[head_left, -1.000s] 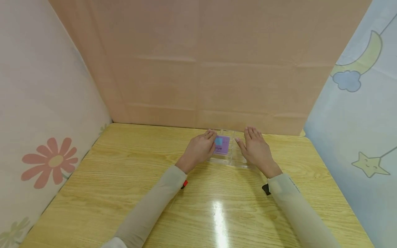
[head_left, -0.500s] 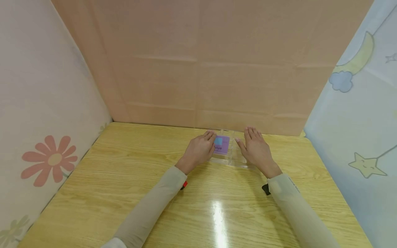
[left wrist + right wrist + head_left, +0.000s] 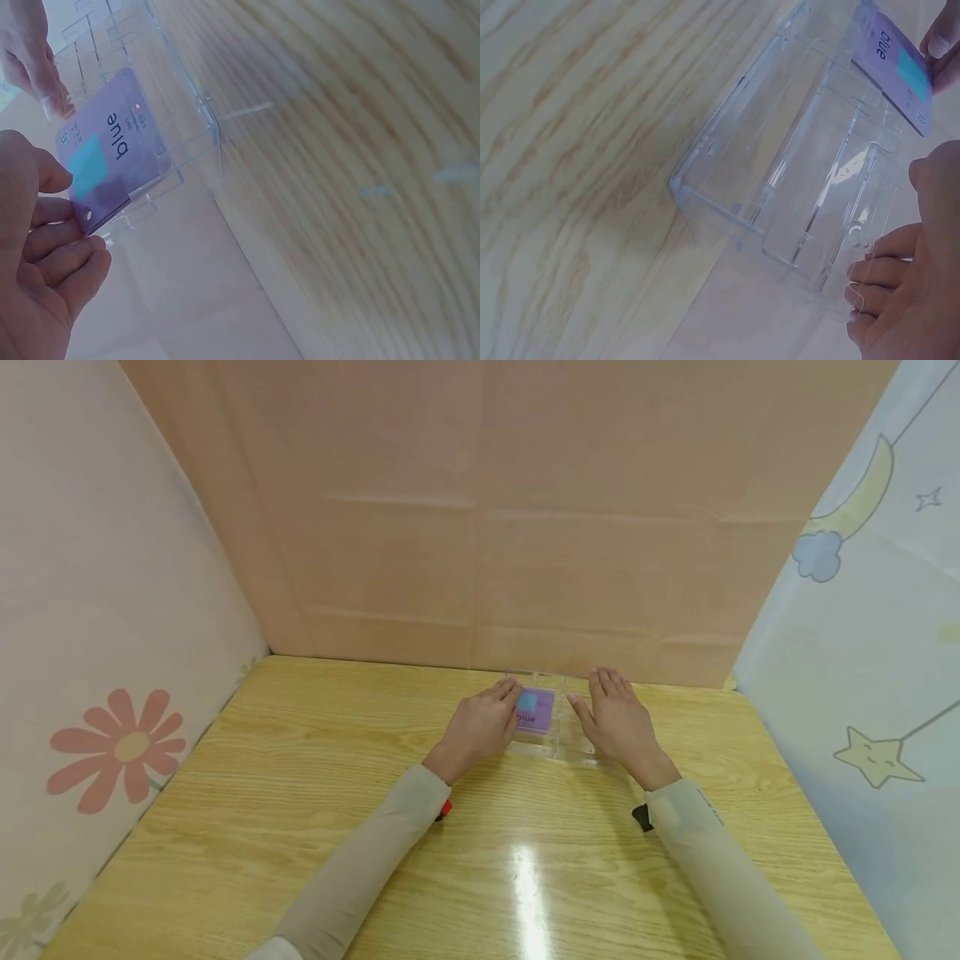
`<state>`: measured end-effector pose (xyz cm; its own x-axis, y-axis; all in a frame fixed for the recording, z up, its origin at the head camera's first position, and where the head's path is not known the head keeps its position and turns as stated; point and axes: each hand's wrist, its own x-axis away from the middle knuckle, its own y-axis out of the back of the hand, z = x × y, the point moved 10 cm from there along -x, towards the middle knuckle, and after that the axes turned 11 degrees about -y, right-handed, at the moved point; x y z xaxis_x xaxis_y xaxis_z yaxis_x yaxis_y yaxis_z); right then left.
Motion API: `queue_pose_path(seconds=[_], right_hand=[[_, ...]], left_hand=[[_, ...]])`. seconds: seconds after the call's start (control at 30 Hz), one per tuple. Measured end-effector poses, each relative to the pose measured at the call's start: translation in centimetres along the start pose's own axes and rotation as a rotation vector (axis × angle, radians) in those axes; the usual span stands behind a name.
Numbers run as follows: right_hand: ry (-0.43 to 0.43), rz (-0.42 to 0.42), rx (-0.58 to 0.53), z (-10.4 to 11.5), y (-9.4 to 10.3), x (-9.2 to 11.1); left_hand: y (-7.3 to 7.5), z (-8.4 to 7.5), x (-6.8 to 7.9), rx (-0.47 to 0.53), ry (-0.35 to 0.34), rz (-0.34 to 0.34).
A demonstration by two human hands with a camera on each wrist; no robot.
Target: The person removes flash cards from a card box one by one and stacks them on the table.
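A purple card [image 3: 538, 710] printed "blue" with a blue square stands tilted in the left part of a clear plastic stepped rack [image 3: 780, 180], at the back of the table. My left hand [image 3: 483, 718] pinches the card's left edge; in the left wrist view the thumb lies at its front and the fingers [image 3: 67, 259] reach behind its punched corner. My right hand [image 3: 618, 722] lies along the rack's right end, fingers pointing forward and thumb held apart. In the right wrist view its fingertips [image 3: 855, 292] touch the rack's clear end.
The rack's right-hand tiers [image 3: 810, 202] hold no card. A tan sheet [image 3: 480, 527] rises just behind the rack at the wooden table's [image 3: 315, 777] back edge. Printed cloth walls flank the table, with a flower [image 3: 120, 750] left and a star [image 3: 879, 758] right.
The hands, card and rack stay nearly still. The view has turned slightly, so the moon and star on the right wall appear farther left.
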<state>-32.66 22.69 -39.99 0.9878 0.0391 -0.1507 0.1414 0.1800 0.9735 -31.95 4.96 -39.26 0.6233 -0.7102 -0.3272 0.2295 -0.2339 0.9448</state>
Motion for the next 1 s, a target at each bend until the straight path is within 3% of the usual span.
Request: queue_pose_path(seconds=[0.23, 0.67, 1.0], right_hand=[[0.011, -0.015, 0.009, 0.0, 0.0, 0.0], [0.011, -0.021, 0.002, -0.1, -0.3, 0.1], [0.008, -0.024, 0.000, 0.0, -0.2, 0.2]], left_hand=[[0.3, -0.1, 0.2, -0.004, 0.001, -0.008], [0.7, -1.0, 0.8, -0.046, -0.040, -0.092], [1.1, -1.0, 0.6, -0.008, -0.048, -0.059]])
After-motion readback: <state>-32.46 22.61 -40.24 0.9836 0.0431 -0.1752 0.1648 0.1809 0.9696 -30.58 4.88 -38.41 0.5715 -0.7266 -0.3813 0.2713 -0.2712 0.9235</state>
